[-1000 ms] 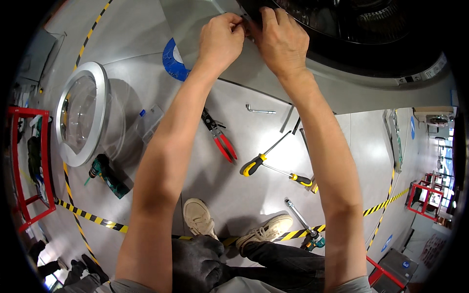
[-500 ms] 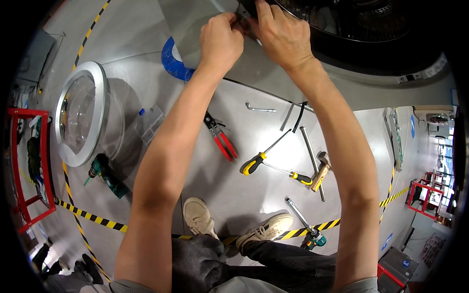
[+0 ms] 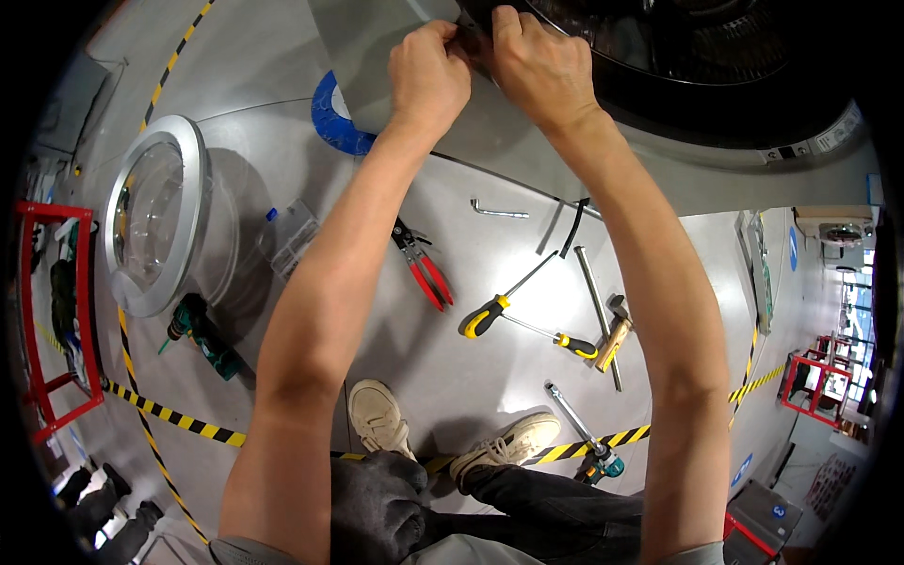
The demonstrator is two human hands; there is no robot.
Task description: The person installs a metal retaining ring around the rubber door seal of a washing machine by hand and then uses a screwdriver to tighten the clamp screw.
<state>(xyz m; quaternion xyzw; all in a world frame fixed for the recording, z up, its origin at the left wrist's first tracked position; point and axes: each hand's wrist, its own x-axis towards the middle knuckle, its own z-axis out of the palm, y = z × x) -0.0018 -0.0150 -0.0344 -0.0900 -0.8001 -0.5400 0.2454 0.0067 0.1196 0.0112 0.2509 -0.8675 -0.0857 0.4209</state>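
Note:
Both of my hands are at the left edge of the round opening in a grey washing machine front (image 3: 537, 160). My left hand (image 3: 430, 80) is closed, with thumb and fingers pinched together near the dark rim (image 3: 650, 104). Just to its right, my right hand (image 3: 543, 75) is also closed, its fingers curled against the rim. The fingertips almost meet, and a small dark part shows between them. What each hand grips is hidden by the fingers. Inside the opening, the metal drum (image 3: 739, 47) is partly visible.
On the floor lie red-handled pliers (image 3: 431, 281), two screwdrivers (image 3: 485, 318), a hammer (image 3: 614, 341), an L-shaped wrench (image 3: 499, 211) and a long bar (image 3: 591, 287). A detached round door (image 3: 196, 198), a clear case (image 3: 292, 240) and a drill (image 3: 212, 348) are left; another drill (image 3: 607, 465) is near my feet.
My right hand has drawn back slightly toward me, its fingers more curled. My left hand stays at nearly the same spot on the rim.

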